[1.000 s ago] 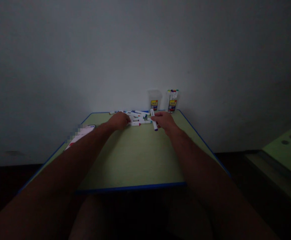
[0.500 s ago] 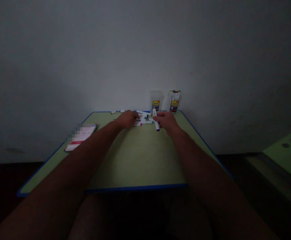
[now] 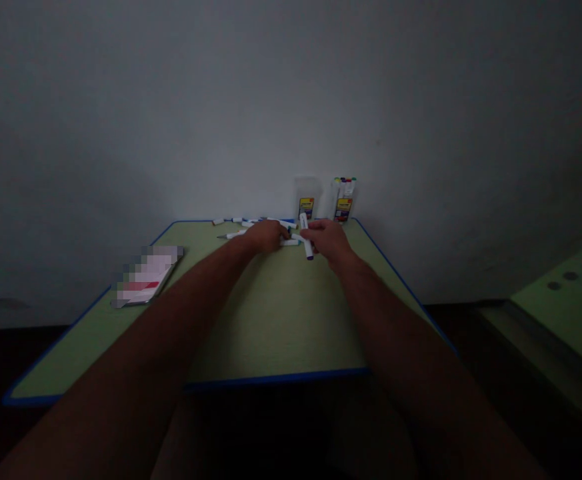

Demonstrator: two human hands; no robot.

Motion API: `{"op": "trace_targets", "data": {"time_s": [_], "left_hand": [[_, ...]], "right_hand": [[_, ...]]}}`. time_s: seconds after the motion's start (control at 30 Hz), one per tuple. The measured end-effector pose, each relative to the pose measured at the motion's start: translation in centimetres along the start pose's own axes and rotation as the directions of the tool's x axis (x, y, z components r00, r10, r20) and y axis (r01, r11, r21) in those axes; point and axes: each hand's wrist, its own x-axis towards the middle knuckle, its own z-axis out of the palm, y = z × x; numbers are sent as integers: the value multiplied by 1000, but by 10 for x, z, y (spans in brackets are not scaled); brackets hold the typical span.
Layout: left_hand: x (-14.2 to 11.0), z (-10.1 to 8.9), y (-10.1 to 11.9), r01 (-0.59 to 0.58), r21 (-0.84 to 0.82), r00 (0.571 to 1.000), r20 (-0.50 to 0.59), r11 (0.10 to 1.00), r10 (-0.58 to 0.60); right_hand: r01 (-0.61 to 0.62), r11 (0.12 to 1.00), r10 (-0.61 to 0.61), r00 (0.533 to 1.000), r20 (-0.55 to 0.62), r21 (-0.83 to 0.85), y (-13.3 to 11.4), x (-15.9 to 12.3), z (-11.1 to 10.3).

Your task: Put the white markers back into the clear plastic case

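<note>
My right hand (image 3: 329,239) grips a white marker (image 3: 307,241) with a dark purple end, held tilted with that end low and towards me. My left hand (image 3: 267,236) reaches into a loose group of white markers (image 3: 289,243) on the far part of the table. Its fingers are bent down and drawn together at the markers; what is between them is hidden by the hand and the dim light. Just behind the held marker stands a clear plastic case (image 3: 307,197) with a yellow and dark label.
A second clear case (image 3: 343,200), with several coloured-cap markers upright in it, stands right of the first against the wall (image 3: 251,120). A tablet or phone-like device (image 3: 151,273) lies at the left of the green table (image 3: 281,320), which has a blue edge.
My left hand has moved right across the loose markers, closer to my right hand. My right hand still holds the purple-ended marker. The whole view has shifted slightly.
</note>
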Motion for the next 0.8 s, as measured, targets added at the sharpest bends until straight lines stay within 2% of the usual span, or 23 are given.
{"op": "trace_targets", "data": {"time_s": [0.13,0.33,0.5,0.67,0.8], "left_hand": [[-2,-3,3,32,27,999,37,999,-33],[-5,-5,4,68,56,997,38,996,-70],[-6,-6,1,111,68,991,66,992,-115],[-7,-8,2,117,71,989,87,991,-123],[-6,-7,1,108,83,992,61,991,-113]], "right_hand": [[2,1000,-2,1000,1,-10,-1,-1,0],[-14,1000,14,1000,2,0,-5,-6,-1],[-59,996,57,998,35,60,-8,-8,-2],[-83,993,77,994,75,79,-8,-10,-2],[-95,992,87,991,98,81,-5,-9,-2]]}}
